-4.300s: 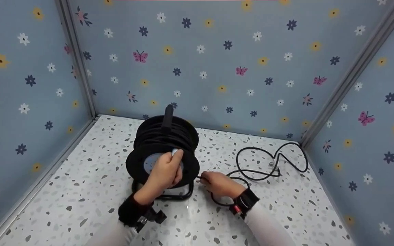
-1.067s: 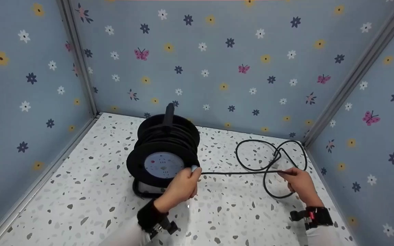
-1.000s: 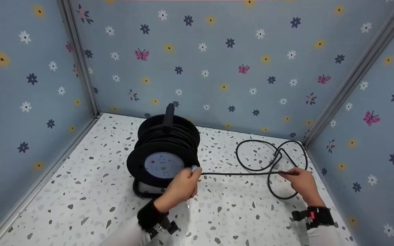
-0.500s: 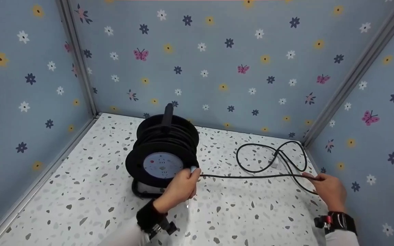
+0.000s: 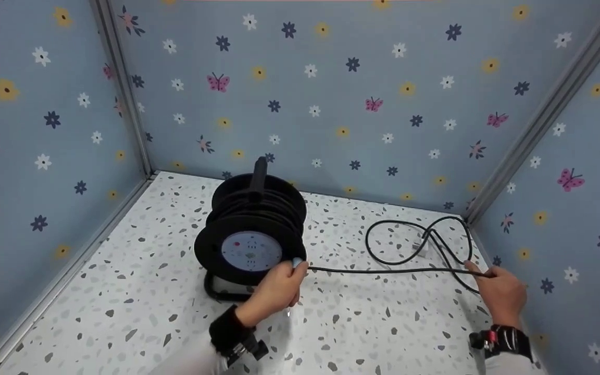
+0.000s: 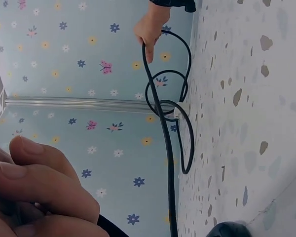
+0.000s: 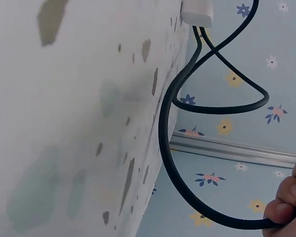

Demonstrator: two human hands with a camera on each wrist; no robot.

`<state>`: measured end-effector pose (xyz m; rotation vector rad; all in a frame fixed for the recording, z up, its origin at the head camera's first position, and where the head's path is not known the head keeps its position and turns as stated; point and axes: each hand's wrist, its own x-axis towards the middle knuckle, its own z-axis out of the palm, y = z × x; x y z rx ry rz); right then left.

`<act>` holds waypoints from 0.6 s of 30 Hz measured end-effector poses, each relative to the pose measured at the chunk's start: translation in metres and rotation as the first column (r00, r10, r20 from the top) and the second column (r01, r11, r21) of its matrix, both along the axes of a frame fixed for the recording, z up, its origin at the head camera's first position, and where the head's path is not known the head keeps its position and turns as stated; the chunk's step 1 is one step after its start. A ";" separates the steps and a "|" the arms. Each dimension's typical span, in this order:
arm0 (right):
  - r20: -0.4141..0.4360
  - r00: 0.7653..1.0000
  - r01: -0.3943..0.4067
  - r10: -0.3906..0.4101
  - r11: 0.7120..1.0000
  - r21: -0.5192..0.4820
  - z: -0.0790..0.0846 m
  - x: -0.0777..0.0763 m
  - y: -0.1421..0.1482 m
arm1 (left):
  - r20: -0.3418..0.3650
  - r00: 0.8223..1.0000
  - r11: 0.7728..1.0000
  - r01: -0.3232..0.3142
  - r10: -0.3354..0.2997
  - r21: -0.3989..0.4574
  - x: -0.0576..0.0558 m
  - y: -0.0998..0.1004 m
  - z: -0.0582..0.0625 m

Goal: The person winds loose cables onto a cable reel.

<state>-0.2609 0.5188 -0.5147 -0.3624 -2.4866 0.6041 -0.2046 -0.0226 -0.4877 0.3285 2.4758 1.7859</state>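
Observation:
A black cable reel point(image 5: 250, 229) with a pale round socket panel stands on the speckled surface in the head view. At the lower right of its front disc, my left hand point(image 5: 276, 286) grips a light blue knob point(image 5: 297, 262). A black cable point(image 5: 378, 271) runs nearly straight from the reel to my right hand point(image 5: 503, 294), whose fingers hold it near the right wall. In the right wrist view, curled fingers point(image 7: 286, 197) close round the cable at the lower right. The left wrist view shows the left hand's curled fingers point(image 6: 44, 182), but the knob is hidden there.
Loose cable loops point(image 5: 394, 223) lie at the back right, with a small white block point(image 5: 421, 249) among them. Flowered panels point(image 5: 331, 94) enclose the speckled surface point(image 5: 352, 333) at the back and both sides. A black carry handle point(image 5: 259, 177) rises over the reel.
Since the earliest frame, my left hand has moved with the knob toward the disc's lower right. My right hand has moved far right, stretching the cable. Over the last half second little has changed.

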 end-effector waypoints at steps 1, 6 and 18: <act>0.008 1.000 -0.005 0.005 1.000 0.001 -0.002 0.000 -0.002 | -0.005 1.000 1.000 -0.002 0.002 -0.009 0.000 -0.001 -0.002; 0.053 0.998 -0.031 0.029 0.999 0.021 -0.005 0.000 -0.013 | 0.009 1.000 0.999 -0.004 0.004 -0.042 0.002 -0.006 -0.014; 0.107 0.965 -0.232 0.239 0.970 -0.070 0.002 -0.001 -0.037 | 0.088 0.994 0.974 -0.041 0.062 -0.223 0.002 -0.032 -0.050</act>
